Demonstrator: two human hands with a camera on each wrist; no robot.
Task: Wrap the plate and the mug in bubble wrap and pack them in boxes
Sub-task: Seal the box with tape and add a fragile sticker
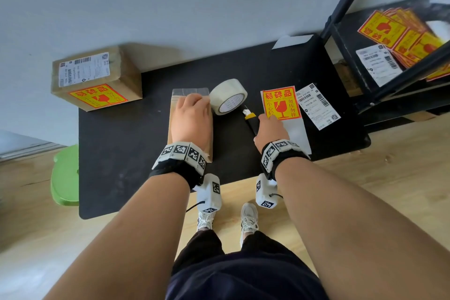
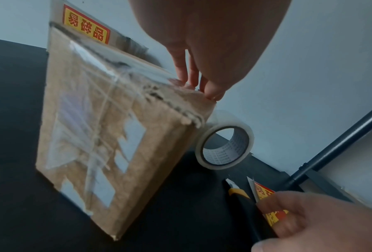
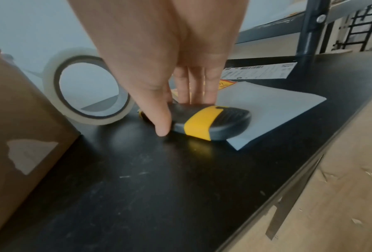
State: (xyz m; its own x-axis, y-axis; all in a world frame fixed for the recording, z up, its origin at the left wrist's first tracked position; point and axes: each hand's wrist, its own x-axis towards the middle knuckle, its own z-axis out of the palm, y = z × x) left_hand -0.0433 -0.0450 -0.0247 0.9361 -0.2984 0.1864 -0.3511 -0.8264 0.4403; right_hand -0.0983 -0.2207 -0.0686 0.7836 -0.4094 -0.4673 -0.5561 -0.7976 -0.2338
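A small cardboard box (image 1: pixel 176 107) (image 2: pixel 94 136) stands on the black table (image 1: pixel 121 165), clear tape over its far top edge. My left hand (image 1: pixel 192 119) (image 2: pixel 202 85) lies flat on its top with straight fingers, the tips at the taped edge. My right hand (image 1: pixel 269 129) (image 3: pixel 191 85) (image 2: pixel 299 221) reaches over a yellow and black utility knife (image 1: pixel 248 114) (image 3: pixel 202 122). Its straight fingers touch the near left corner of a red and yellow fragile sticker (image 1: pixel 282 102) (image 2: pixel 264 191), and the thumb touches the table beside the knife. No plate, mug or bubble wrap shows.
A clear tape roll (image 1: pixel 227 96) (image 3: pixel 85 85) stands between box and knife. A sealed, labelled box (image 1: pixel 97 78) sits far left. A shipping label (image 1: pixel 317 106) and white paper (image 1: pixel 295 134) lie right. A black shelf (image 1: pixel 365 85) holds more stickers (image 1: pixel 399 31). A green stool (image 1: pixel 65 175) stands left.
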